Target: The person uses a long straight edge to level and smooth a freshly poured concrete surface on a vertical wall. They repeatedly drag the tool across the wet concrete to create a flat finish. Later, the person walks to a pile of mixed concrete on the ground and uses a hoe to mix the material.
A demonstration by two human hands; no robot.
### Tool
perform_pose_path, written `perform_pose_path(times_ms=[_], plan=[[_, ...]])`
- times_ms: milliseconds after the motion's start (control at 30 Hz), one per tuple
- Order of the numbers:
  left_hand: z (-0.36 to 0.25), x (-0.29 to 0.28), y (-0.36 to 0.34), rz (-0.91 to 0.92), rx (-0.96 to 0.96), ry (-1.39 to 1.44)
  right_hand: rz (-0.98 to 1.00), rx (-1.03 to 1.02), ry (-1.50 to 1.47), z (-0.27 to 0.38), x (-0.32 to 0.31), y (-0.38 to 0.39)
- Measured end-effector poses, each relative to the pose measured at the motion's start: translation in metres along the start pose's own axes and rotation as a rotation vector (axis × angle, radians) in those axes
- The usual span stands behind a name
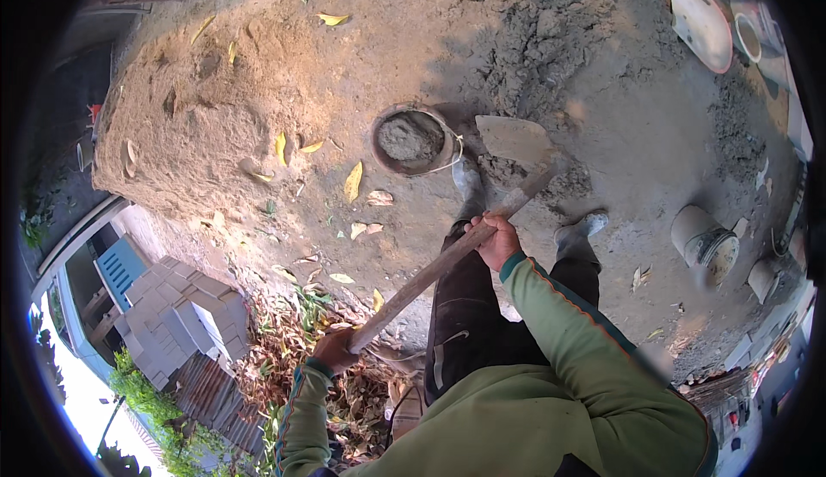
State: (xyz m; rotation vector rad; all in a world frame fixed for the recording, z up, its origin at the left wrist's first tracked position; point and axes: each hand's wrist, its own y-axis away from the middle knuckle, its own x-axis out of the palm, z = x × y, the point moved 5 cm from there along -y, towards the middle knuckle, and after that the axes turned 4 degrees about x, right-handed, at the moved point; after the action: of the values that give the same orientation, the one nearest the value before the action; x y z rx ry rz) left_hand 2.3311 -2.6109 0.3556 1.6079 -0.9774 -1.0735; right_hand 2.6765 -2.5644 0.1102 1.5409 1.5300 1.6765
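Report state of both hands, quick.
Left hand: closed, holding the wooden shovel handle near its end.
Right hand: closed, holding the same handle nearer the blade.

Downward fisheye view from head height

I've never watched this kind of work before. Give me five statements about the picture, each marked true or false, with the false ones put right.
1. The left hand and right hand both grip the wooden hoe handle. True.
2. The left hand is the one nearer the hoe blade. False: the right hand is nearer.
3. The bucket beside the blade is empty. False: a grey, mortar-like mix sits in it.
4. A yellow leaf lies on the ground. True.
5. The stacked grey blocks are at the picture's upper right. False: they are at lower left.
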Motion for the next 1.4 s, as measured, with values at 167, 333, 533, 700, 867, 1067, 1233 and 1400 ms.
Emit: perform_pose_path(times_ms=[167, 333, 533, 700, 867, 1067, 1233, 1400], plan=[[-0.189, 0.031, -0.101, 0.141, 0.251, -0.177, -0.309, -0.399, -0.233, 0.156, -0.172, 0.026], [-0.377, 0.149, -0.211, 0.28, 0.489, -0.156, -0.68, -0.685, -0.158, 0.285, -0.331, 0.079], [-0.487, 0.216, -0.27, 0.225, 0.599, -0.265, -0.923, -0.843, 0.275, 0.304, -0.389, 0.066], [-0.479, 0.152, -0.228, 0.333, 0.278, -0.292, -0.666, -0.497, -0.117, 0.236, -0.307, 0.013], [-0.499, 0.119, -0.193, 0.168, 0.302, -0.579, -0.403, -0.201, -0.415, 0.182, -0.216, -0.01], [-0.519, 0.113, -0.131, 0.197, 0.302, -0.605, -0.173, -0.112, -0.499, 0.16, -0.198, 0.012], [-0.507, 0.058, -0.043, 0.213, 0.351, -0.572, -0.105, -0.135, -0.332, 0.156, -0.154, 0.073], [-0.444, -0.002, 0.049, 0.133, 0.401, -0.542, -0.124, -0.24, -0.294, 0.178, -0.138, 0.081]])
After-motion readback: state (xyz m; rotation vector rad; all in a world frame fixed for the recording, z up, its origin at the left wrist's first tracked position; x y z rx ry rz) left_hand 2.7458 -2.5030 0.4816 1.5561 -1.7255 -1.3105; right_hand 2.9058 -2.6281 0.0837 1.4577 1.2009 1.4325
